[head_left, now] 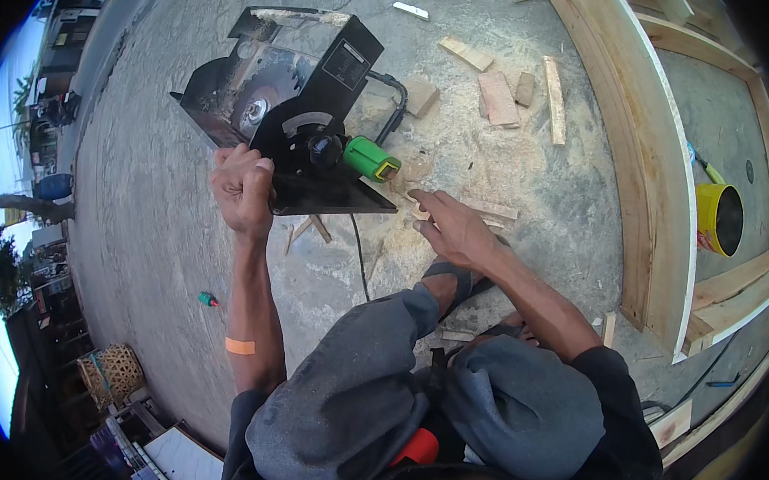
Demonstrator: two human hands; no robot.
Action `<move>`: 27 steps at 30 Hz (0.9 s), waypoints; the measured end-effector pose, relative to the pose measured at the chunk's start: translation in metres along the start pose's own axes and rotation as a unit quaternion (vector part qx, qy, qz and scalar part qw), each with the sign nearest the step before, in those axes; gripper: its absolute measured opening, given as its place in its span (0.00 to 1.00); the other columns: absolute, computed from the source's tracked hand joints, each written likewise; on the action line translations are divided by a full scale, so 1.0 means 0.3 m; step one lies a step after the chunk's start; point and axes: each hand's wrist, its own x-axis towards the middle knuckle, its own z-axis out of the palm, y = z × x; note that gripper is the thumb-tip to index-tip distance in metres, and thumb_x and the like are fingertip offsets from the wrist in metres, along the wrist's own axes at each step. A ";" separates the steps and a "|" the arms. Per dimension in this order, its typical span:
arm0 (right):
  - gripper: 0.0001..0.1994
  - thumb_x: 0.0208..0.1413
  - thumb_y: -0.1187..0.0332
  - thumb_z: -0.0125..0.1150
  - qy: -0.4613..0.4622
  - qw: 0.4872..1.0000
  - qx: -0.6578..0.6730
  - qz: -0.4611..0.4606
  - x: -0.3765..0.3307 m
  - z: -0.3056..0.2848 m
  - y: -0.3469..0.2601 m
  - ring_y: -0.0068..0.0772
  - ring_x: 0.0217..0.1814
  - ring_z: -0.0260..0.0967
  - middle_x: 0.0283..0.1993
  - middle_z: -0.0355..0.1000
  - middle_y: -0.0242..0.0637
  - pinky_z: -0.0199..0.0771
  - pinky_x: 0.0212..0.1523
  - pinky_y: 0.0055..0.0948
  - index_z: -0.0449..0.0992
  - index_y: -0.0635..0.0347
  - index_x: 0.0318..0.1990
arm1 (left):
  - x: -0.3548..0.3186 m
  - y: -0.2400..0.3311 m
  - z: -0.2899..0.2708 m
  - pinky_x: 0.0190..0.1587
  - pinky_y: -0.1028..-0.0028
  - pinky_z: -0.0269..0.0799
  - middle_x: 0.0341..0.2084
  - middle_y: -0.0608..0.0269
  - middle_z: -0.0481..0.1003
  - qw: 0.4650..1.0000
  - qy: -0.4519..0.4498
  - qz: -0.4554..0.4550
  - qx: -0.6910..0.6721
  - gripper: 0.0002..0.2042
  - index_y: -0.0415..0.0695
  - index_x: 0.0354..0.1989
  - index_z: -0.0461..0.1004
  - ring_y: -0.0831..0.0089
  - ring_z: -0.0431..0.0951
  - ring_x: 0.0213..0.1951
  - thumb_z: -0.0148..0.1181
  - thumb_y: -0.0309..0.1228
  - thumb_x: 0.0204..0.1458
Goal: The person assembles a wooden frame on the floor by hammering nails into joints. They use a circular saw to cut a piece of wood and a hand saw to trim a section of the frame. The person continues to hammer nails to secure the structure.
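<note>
Your left hand (243,190) is clamped on the edge of the circular saw's (301,100) black base plate, fingers curled tight, forearm running straight up from the lower edge. Your right hand (452,229) lies open and flat, holding nothing, fingertips on the thin wood strips (485,210) in the sawdust just beside the saw's green knob (368,159). The blade (266,85) sits exposed (tilted up, facing you), so I'd judge a slip of either hand could meet the teeth. The cord (361,261) trails towards your sandalled foot (457,281); it could snag.
</note>
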 end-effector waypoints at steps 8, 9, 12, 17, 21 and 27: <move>0.25 0.59 0.72 0.58 0.117 0.985 -0.067 -0.111 0.216 0.031 0.069 0.55 0.52 0.72 0.52 0.70 0.51 0.76 0.51 0.47 0.65 0.61 0.65 | -0.079 0.000 0.010 0.35 0.66 0.50 0.09 0.65 0.56 0.997 -0.033 0.029 0.060 0.17 0.44 0.09 0.57 0.68 0.53 0.18 0.56 0.28 0.44; 0.24 0.59 0.72 0.58 0.110 0.981 -0.079 -0.138 0.242 0.039 0.076 0.55 0.51 0.72 0.51 0.71 0.51 0.77 0.50 0.46 0.65 0.62 0.64 | -0.075 0.001 0.013 0.35 0.65 0.50 0.09 0.66 0.56 0.998 -0.024 0.030 0.059 0.17 0.44 0.09 0.57 0.68 0.53 0.17 0.56 0.28 0.44; 0.21 0.58 0.74 0.58 0.100 0.977 -0.083 -0.168 0.296 0.060 0.097 0.55 0.47 0.74 0.47 0.72 0.50 0.78 0.47 0.46 0.69 0.62 0.60 | -0.061 -0.004 0.016 0.34 0.65 0.50 0.08 0.67 0.56 0.998 0.011 0.028 0.051 0.16 0.45 0.08 0.58 0.67 0.54 0.17 0.56 0.28 0.43; 0.17 0.56 0.74 0.62 0.087 0.967 -0.127 -0.201 0.340 0.048 0.091 0.52 0.41 0.75 0.40 0.73 0.48 0.78 0.40 0.44 0.73 0.64 0.53 | -0.074 -0.025 0.008 0.34 0.65 0.50 0.08 0.67 0.57 0.998 0.026 0.028 0.051 0.17 0.45 0.08 0.57 0.67 0.55 0.17 0.57 0.28 0.41; 0.18 0.54 0.73 0.64 0.086 0.960 -0.157 -0.215 0.353 0.048 0.103 0.51 0.40 0.74 0.38 0.72 0.48 0.78 0.39 0.44 0.73 0.66 0.52 | -0.073 -0.006 0.011 0.35 0.65 0.49 0.09 0.67 0.55 0.998 0.029 0.021 0.045 0.16 0.44 0.08 0.56 0.68 0.53 0.17 0.57 0.28 0.39; 0.21 0.53 0.72 0.65 0.087 0.965 -0.157 -0.190 0.344 0.071 0.089 0.56 0.41 0.73 0.41 0.70 0.52 0.77 0.43 0.46 0.70 0.68 0.55 | -0.080 -0.006 0.016 0.34 0.65 0.50 0.08 0.67 0.56 0.998 0.042 0.027 0.040 0.16 0.45 0.08 0.56 0.68 0.54 0.16 0.57 0.27 0.39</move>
